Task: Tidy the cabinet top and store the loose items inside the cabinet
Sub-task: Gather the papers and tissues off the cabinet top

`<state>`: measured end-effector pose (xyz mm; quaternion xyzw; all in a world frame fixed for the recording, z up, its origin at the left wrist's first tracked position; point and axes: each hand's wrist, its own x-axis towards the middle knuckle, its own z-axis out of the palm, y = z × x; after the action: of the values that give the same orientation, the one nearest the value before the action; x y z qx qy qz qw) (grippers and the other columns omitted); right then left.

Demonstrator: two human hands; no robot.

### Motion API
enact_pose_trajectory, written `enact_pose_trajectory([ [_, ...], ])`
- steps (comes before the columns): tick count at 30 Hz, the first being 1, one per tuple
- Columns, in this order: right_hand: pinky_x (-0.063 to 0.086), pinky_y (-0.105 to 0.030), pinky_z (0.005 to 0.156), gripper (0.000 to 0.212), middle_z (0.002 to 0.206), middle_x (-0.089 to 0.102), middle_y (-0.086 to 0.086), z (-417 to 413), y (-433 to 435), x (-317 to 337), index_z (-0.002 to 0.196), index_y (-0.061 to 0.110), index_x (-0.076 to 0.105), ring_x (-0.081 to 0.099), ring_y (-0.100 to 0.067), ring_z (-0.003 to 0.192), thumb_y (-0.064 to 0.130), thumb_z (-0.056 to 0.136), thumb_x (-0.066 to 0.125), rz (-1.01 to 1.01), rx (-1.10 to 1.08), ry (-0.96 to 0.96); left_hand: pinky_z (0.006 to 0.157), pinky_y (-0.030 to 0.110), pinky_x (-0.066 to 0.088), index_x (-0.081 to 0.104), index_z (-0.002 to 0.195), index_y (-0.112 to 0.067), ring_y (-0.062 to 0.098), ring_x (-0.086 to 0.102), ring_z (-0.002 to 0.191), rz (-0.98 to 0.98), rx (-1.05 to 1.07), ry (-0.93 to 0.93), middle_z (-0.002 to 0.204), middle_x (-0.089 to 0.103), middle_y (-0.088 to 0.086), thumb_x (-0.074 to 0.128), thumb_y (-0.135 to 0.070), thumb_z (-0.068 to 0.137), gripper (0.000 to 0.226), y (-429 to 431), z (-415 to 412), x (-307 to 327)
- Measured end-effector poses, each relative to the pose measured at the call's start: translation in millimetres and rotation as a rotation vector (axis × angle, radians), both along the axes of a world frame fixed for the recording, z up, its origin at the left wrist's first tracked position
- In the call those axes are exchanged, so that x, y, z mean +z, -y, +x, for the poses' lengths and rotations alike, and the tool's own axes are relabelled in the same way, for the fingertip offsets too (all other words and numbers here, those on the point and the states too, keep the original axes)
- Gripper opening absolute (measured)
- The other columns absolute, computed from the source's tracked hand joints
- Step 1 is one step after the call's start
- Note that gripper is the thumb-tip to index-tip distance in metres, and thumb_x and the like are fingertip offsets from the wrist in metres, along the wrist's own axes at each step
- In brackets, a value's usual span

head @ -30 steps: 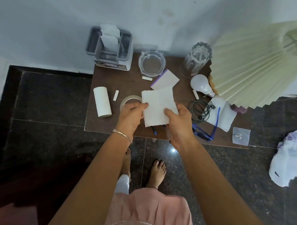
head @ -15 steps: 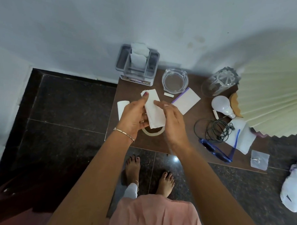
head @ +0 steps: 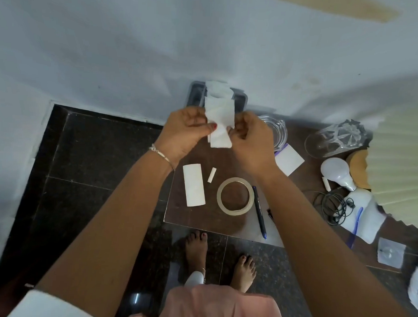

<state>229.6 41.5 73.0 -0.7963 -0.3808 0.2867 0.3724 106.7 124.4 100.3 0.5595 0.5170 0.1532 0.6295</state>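
Head view — left hand (head: 186,131) and right hand (head: 250,141) both pinch a folded white paper tissue (head: 219,121), held above the brown wooden cabinet top (head: 200,220) — grey tissue holder (head: 239,101) behind.

Both hands (head: 225,135) pinching folded tissue (head: 220,120) above cabinet top (head: 224,221) (tape ring (head: 235,196) below)

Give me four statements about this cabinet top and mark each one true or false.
1. Both the left hand and the right hand hold the white paper. True.
2. The tape roll sits on the light bulb. False: it lies flat on the cabinet top, apart from the bulb.
3. The pen lies beside the tape roll. True.
4. The white tube stands upright. False: it lies on its side.
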Motion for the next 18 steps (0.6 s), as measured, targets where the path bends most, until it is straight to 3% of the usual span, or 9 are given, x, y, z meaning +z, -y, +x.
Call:
enact_pose_trajectory([
  [3, 0.044, -0.025, 0.069, 0.014, 0.082, 0.059, 0.005, 7, -24, -3, 0.097, 0.008, 0.061, 0.055, -0.014, 0.074, 0.004, 0.084, 0.060, -0.001, 0.002, 0.075, 0.078, 0.019, 0.052, 0.067, 0.100, -0.009, 0.016, 0.067, 0.085, 0.208, -0.070, -0.151, 0.096, 0.070, 0.007, 0.072, -0.007, 0.080, 0.021, -28, 10, -10],
  [5, 0.048, -0.029, 0.074, 0.019, 0.088, 0.064, 0.000, 10, -35, -8, 0.101, 0.007, 0.061, 0.060, -0.018, 0.079, 0.001, 0.084, 0.058, -0.020, 0.013, 0.094, 0.071, 0.010, 0.045, 0.070, 0.096, -0.011, 0.012, 0.061, 0.080, 0.337, -0.105, -0.252, 0.089, 0.067, 0.002, 0.072, -0.011, 0.079, 0.017, -40, 17, -16],
  [9, 0.047, -0.032, 0.072, 0.020, 0.096, 0.067, -0.008, 15, -48, -18, 0.100, 0.008, 0.061, 0.060, -0.024, 0.081, 0.000, 0.083, 0.056, -0.034, 0.026, 0.137, 0.062, 0.002, 0.039, 0.072, 0.099, -0.014, 0.006, 0.056, 0.075, 0.378, -0.112, -0.283, 0.081, 0.061, -0.005, 0.070, -0.017, 0.080, 0.019, -55, 28, -22],
  [12, 0.046, -0.035, 0.072, 0.020, 0.093, 0.066, -0.008, 16, -54, -24, 0.097, 0.009, 0.059, 0.058, -0.026, 0.081, -0.002, 0.081, 0.053, -0.029, 0.013, 0.140, 0.079, 0.021, 0.053, 0.071, 0.100, -0.014, 0.014, 0.066, 0.080, 0.316, -0.099, -0.273, 0.081, 0.064, -0.005, 0.070, -0.012, 0.078, 0.022, -59, 30, -27],
  [14, 0.050, -0.042, 0.074, 0.021, 0.092, 0.066, -0.009, 16, -57, -27, 0.096, 0.008, 0.059, 0.060, -0.028, 0.083, -0.003, 0.080, 0.051, -0.003, -0.010, 0.130, 0.082, 0.033, 0.058, 0.071, 0.098, -0.013, 0.019, 0.069, 0.081, 0.263, -0.088, -0.255, 0.076, 0.066, -0.005, 0.071, -0.009, 0.075, 0.024, -60, 30, -30],
  [18, 0.049, -0.043, 0.072, 0.020, 0.088, 0.064, -0.008, 16, -61, -28, 0.097, 0.007, 0.059, 0.056, -0.026, 0.077, -0.004, 0.081, 0.052, -0.001, 0.010, 0.148, 0.080, 0.036, 0.059, 0.071, 0.097, -0.014, 0.017, 0.069, 0.077, 0.237, -0.037, -0.229, 0.077, 0.068, -0.003, 0.071, -0.007, 0.068, 0.029, -65, 31, -32],
])
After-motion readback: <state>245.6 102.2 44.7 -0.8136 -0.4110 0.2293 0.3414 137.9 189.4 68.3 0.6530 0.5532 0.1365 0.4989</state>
